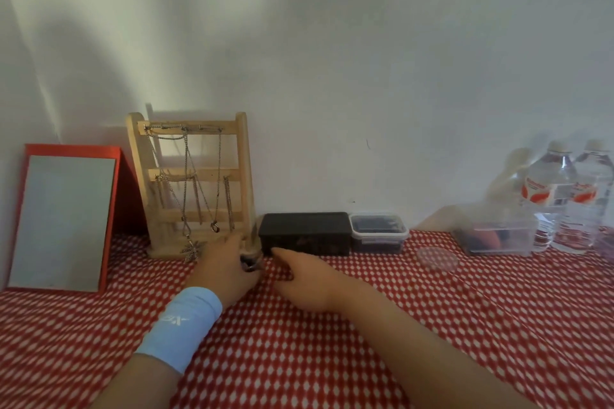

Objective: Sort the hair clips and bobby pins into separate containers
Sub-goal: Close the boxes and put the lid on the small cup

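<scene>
Centrally, black box [305,226] sits beside clear tub [378,232] (dark contents).

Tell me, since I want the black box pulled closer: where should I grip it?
Take the black box by its long front edge, probably, from front and above: the wall is behind it, the wooden stand crowds its left end, the small clear tub its right.

We wore a light blue wristband [181,325] with a white logo, lower left; our right forearm [415,342] was bare.
</scene>
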`<state>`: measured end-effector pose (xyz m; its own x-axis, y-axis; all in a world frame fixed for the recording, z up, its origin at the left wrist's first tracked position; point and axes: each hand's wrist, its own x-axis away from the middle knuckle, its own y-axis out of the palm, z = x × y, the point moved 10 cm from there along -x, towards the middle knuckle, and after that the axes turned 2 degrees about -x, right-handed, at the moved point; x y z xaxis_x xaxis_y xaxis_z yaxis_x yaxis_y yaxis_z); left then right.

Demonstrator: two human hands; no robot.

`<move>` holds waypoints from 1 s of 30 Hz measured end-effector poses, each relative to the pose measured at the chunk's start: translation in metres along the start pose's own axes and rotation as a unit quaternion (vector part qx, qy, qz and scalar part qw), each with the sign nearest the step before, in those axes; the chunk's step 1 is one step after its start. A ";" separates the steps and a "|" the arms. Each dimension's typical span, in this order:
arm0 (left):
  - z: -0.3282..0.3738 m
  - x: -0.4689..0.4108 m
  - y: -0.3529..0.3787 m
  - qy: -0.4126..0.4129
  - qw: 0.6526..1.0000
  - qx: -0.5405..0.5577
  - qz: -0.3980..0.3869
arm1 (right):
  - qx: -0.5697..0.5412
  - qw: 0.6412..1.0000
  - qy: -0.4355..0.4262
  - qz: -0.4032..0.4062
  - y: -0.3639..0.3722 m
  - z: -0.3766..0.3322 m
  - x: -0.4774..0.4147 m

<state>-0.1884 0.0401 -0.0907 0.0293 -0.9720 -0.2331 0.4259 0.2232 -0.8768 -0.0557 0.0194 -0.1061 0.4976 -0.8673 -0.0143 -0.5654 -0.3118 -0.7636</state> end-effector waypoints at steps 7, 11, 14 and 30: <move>0.085 0.003 0.011 0.154 0.988 0.017 -0.007 | -0.052 0.994 -0.005 0.095 -0.063 0.032 0.032; 0.141 0.004 0.047 0.209 0.974 0.058 -0.065 | 0.004 0.986 0.058 0.158 -0.103 0.083 0.062; 0.178 0.009 0.069 0.241 0.962 0.077 -0.099 | 0.146 0.956 0.100 0.233 -0.131 0.113 0.083; 0.193 0.013 0.099 0.275 0.938 0.210 -0.030 | 0.227 0.907 0.166 0.315 -0.152 0.161 0.116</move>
<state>0.0293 0.0355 -0.0996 -0.4276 -0.7711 -0.4719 0.7342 0.0083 -0.6789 0.1941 0.0288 -0.0954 -0.0969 -0.9105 -0.4020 -0.3027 0.4118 -0.8596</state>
